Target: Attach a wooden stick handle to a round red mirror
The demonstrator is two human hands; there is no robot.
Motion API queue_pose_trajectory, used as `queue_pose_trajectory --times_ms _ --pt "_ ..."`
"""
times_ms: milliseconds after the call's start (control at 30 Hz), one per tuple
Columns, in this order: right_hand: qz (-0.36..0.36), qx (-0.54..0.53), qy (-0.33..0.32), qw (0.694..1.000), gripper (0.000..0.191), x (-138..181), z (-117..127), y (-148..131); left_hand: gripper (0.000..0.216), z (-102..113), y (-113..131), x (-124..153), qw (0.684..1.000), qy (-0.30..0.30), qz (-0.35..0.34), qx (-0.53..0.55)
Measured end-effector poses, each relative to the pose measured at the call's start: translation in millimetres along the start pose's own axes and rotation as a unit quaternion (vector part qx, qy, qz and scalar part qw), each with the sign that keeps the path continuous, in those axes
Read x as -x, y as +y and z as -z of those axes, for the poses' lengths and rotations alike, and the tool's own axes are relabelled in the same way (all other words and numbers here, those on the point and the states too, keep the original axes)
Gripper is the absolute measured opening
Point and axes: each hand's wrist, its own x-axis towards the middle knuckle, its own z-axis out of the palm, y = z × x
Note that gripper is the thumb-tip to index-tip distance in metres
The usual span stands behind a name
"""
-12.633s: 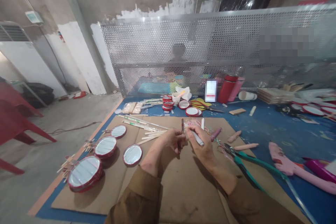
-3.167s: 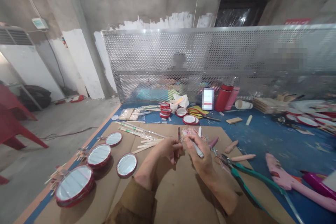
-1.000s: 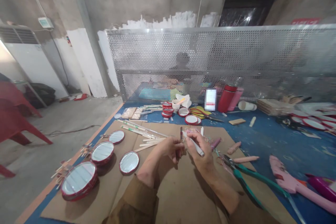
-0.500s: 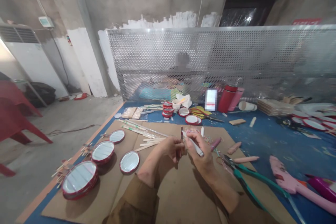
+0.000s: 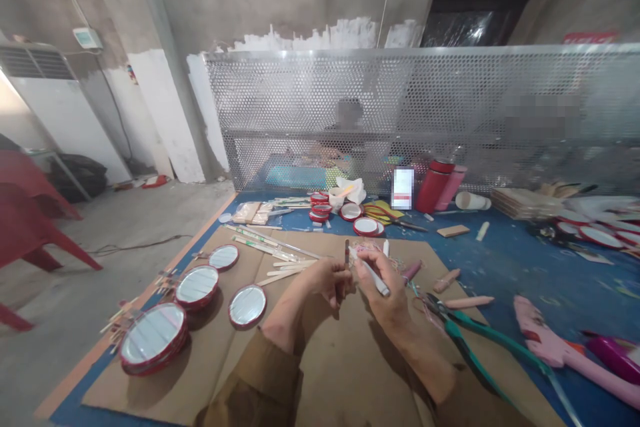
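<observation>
Over the cardboard sheet (image 5: 345,373), my right hand (image 5: 387,297) grips a white pen-like marker (image 5: 375,278), its tip pointing up and left. That tip is beside a small dark brown strip (image 5: 347,250) standing up from the fingers of my left hand (image 5: 327,283), which are closed in a pinch. Whether the tip touches the strip I cannot tell. Pale wooden craft sticks (image 5: 285,271) lie left of my left hand. Behind my right hand is a small heap of thin pink strands (image 5: 373,248), with a white cap-like piece (image 5: 386,248) beside it.
Red-rimmed round drum-like pieces (image 5: 153,340) line the left side, with a single disc (image 5: 247,305) nearer my left arm. Green-handled pliers (image 5: 460,330) and a pink glue gun (image 5: 543,340) lie at right. A red bottle (image 5: 434,187) and lit phone (image 5: 403,189) stand before a perforated metal screen (image 5: 300,100).
The view has shifted very slightly. Both hands keep nearly the same pose, with the marker still beside the brown strip.
</observation>
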Motion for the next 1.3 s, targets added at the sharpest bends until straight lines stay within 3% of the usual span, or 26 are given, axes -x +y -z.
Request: queue_pose_trajectory --times_ms 667,1300 --pt "-0.017 -0.013 -0.010 1.000 0.018 0.4 -0.9 -0.4 0.048 -1.0 2.4 -0.3 1.000 0.002 0.021 -0.005" --pt "0.023 0.011 -0.009 1.000 0.013 1.3 0.8 0.4 0.039 -3.6 5.5 3.1 0.999 0.012 0.037 0.030"
